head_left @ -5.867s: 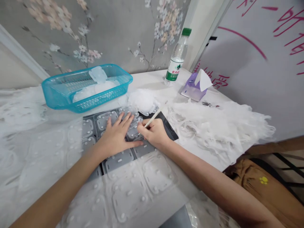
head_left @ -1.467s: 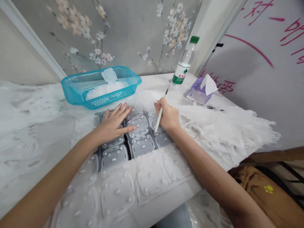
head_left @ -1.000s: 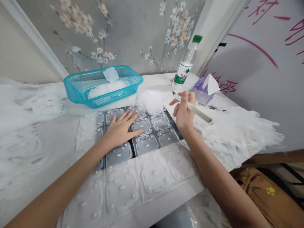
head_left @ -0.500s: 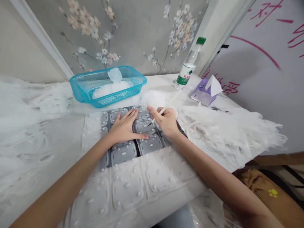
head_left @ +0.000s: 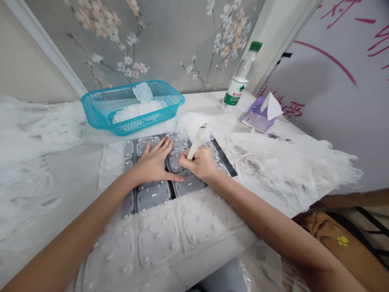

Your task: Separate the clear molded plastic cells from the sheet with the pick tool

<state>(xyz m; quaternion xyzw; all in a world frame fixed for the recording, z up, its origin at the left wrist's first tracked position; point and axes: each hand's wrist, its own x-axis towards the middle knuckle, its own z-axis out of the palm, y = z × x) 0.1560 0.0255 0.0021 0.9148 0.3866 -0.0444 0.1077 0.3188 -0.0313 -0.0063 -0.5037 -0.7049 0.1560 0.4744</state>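
A translucent sheet (head_left: 158,233) of rounded-square panels with small pale raised spots lies before me, its upper part over a dark board (head_left: 223,156). My left hand (head_left: 156,162) rests flat on the panels, fingers spread and thumb stretched to the right. Just right of it, my right hand (head_left: 199,164) is closed around a slim, flat, off-white tool (head_left: 197,142). The tool's upper end leans away from me. Its lower tip is hidden by my fingers, so I cannot tell whether it touches the sheet.
Behind the sheet stands a blue plastic basket (head_left: 100,115) with whitish translucent pieces inside. A water bottle (head_left: 235,91) and a purple tissue pack (head_left: 258,117) are at the back right. Stringy white scraps (head_left: 285,166) heap up on the right, with more sheeting (head_left: 27,162) on the left.
My right hand has moved slightly left and down, closer to my left thumb. The tool has turned more upright and shows its broad side. My left hand stays spread on the sheet.
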